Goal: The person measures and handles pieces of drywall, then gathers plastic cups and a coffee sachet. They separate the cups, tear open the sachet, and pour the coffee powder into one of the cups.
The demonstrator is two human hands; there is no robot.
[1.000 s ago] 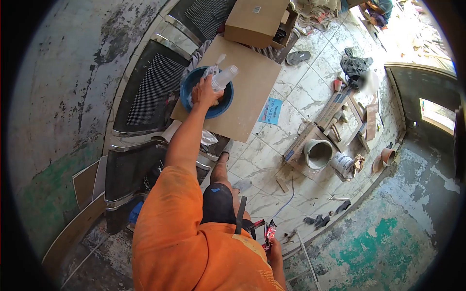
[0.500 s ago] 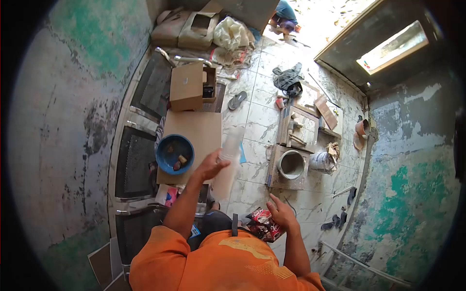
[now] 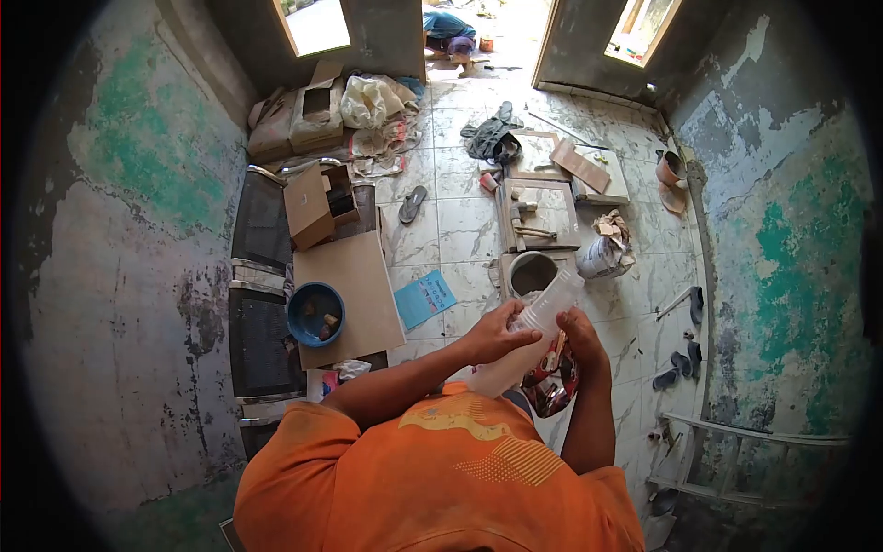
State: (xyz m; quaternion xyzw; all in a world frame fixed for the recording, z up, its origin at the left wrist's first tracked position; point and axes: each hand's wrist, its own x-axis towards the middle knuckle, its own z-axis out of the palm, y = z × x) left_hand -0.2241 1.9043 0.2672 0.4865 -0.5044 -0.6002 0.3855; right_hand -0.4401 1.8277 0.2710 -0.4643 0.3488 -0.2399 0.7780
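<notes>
Clear plastic fills your grip. Your left hand (image 3: 497, 337) closes its fingers around the middle of a stack of clear plastic cups (image 3: 548, 311), which tilts up and to the right. Your right hand (image 3: 581, 342) presses against the stack's right side while its curled fingers clamp a shiny red packet (image 3: 549, 391) just below. Beyond the stack's far end, a grey bucket (image 3: 533, 272) stands on the tiled floor. Well to the left, a blue bowl (image 3: 294, 322) sits on a cardboard sheet (image 3: 354, 276).

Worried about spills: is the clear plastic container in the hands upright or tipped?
Tipped: the clear plastic container slants up to the right, gripped by left hand and right hand.
</notes>
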